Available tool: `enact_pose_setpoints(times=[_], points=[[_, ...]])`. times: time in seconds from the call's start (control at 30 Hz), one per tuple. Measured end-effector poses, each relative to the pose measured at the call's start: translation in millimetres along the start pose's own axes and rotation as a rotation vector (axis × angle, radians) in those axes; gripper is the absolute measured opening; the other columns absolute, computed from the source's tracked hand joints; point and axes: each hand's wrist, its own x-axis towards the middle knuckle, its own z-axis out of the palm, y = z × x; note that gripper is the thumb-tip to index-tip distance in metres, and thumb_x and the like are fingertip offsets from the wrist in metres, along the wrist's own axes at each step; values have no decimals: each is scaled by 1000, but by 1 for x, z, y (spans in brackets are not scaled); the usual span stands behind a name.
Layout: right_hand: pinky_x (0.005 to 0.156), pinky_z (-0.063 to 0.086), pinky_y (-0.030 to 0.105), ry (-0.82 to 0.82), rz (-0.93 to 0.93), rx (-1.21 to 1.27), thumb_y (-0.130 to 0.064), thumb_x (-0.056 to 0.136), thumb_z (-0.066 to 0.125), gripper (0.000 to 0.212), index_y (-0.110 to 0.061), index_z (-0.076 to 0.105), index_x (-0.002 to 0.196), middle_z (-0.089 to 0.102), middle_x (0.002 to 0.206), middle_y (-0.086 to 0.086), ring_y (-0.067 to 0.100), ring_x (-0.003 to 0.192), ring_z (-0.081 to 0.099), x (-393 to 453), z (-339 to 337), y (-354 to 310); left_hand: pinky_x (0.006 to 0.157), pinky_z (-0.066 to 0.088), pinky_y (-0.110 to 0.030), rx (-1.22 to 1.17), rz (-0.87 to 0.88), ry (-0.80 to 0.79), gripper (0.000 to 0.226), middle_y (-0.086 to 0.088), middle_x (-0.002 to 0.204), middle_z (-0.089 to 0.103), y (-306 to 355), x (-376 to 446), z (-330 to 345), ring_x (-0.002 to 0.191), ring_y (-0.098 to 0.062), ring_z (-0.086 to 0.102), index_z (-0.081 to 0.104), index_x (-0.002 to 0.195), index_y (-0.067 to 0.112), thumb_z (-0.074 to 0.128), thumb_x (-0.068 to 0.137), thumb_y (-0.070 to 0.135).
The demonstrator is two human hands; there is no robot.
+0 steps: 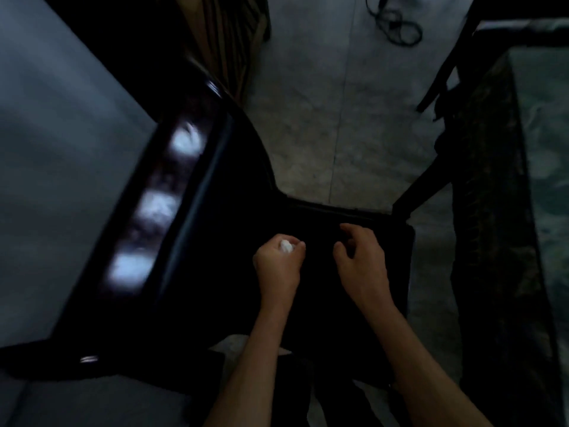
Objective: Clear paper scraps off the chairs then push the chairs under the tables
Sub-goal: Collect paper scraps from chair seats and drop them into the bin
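A dark chair (348,303) stands below me, its black seat under both hands and its glossy backrest (191,211) slanting up the left. My left hand (277,266) hovers over the seat and grips a crumpled white paper scrap (286,246) in its curled fingers. My right hand (360,260) is beside it over the seat, fingers loosely curled, holding nothing that I can see. The seat is very dark, and I cannot tell whether more scraps lie on it.
A table with a green patterned cloth (542,186) runs along the right, its dark leg (425,186) close to the chair. A pale wall or panel (55,155) fills the left. Grey floor (332,103) lies ahead, with a black cable (397,26) and a wooden slatted piece (228,41).
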Motion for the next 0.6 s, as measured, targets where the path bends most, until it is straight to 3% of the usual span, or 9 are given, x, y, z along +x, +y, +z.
enact_pose_setpoints(times=[0.13,0.3,0.4,0.53,0.6], points=[[94,47,48,-23,-134,-106,-20,89,59,36,-17,56,125,54,124,6,26,111,55,1,-32,-64,54,44,-17,114,157,3,7,5,61,65,65,-13,-37,56,-4,59,69,69,12,72,75,9],[92,47,50,-12,-280,-172,-19,85,62,42,-16,55,127,53,128,7,32,114,53,-2,-60,-131,55,47,-18,161,258,50,8,8,61,64,129,-14,-86,58,-1,60,68,70,14,73,75,12],[94,45,50,-6,-306,-205,-21,86,62,43,-18,53,128,52,130,5,31,116,52,-3,-69,-162,53,40,-8,155,325,86,12,12,59,61,160,-10,-114,57,5,58,66,70,14,76,76,11],[93,45,51,29,-310,-206,-24,87,60,41,-17,53,127,52,130,6,32,116,52,-2,-67,-196,61,44,-20,209,404,88,12,9,62,61,184,12,-145,60,-6,58,67,73,16,79,74,16],[93,45,52,51,-307,-216,-25,87,60,41,-17,53,127,52,130,7,33,115,52,1,-55,-213,61,41,-20,259,457,67,13,6,65,62,187,29,-160,64,-11,59,67,75,14,79,75,17]])
